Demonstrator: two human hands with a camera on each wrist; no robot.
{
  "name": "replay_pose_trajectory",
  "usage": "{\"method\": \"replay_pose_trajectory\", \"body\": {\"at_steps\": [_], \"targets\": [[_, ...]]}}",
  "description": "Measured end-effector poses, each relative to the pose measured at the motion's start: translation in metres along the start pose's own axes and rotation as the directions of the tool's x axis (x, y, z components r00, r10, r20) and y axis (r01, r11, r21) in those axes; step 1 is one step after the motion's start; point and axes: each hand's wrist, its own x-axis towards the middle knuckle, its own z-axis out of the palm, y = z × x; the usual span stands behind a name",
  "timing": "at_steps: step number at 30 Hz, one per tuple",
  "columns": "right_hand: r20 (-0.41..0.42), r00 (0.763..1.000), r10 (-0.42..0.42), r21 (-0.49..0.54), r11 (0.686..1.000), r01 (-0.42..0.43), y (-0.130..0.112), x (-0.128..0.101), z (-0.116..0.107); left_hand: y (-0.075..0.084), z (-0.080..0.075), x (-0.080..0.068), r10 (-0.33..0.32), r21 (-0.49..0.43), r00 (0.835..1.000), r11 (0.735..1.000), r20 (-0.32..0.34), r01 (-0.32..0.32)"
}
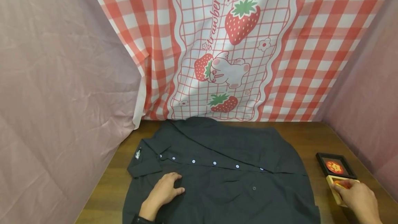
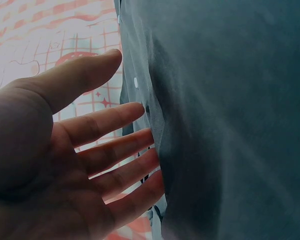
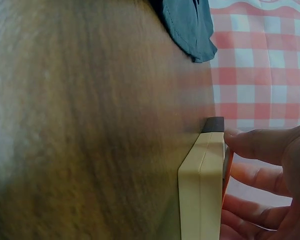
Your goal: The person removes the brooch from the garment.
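Note:
A dark button-up shirt lies spread over the table, its row of pale buttons running across it. My left hand is over the shirt's left part, fingers extended; in the left wrist view its fingertips come right up to the cloth. At the right, my right hand reaches over a shallow cream box. Its thumb and fingers pinch a flat orange-red piece at the box's top face, seen edge-on in the right wrist view. The fingers hide much of this piece in the head view.
A black square box holding a round red badge with a star figure adjoins the cream box. Beneath is the brown wooden table. A red-and-white strawberry cloth hangs behind, with pink fabric at both sides.

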Motion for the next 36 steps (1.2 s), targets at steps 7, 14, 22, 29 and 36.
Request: {"method": "replay_pose_trajectory", "body": {"at_steps": [7, 14, 22, 29, 36], "targets": [[0.026, 0.999, 0.04, -0.008, 0.999, -0.04, -0.001, 0.004, -0.002, -0.001, -0.002, 0.002, 0.005, 0.005, 1.0, 1.0, -0.015, -0.005], [-0.011, 0.999, 0.037, -0.02, 0.999, -0.037, 0.0, 0.006, -0.002, -0.001, -0.003, 0.003, 0.002, 0.01, 1.0, 1.0, -0.018, -0.002], [-0.023, 0.998, 0.05, -0.046, 0.998, -0.051, 0.006, -0.001, 0.004, 0.0, 0.0, 0.001, 0.0, 0.004, 1.0, 1.0, -0.005, 0.0], [-0.082, 0.996, 0.031, -0.06, 0.998, -0.036, 0.005, -0.003, 0.006, 0.0, 0.0, 0.001, 0.012, 0.012, 1.0, 1.0, -0.016, -0.012], [-0.082, 0.996, 0.027, -0.05, 0.998, -0.032, 0.002, -0.003, 0.007, 0.0, 0.0, -0.002, 0.015, 0.017, 0.999, 1.0, -0.031, -0.015]]}}
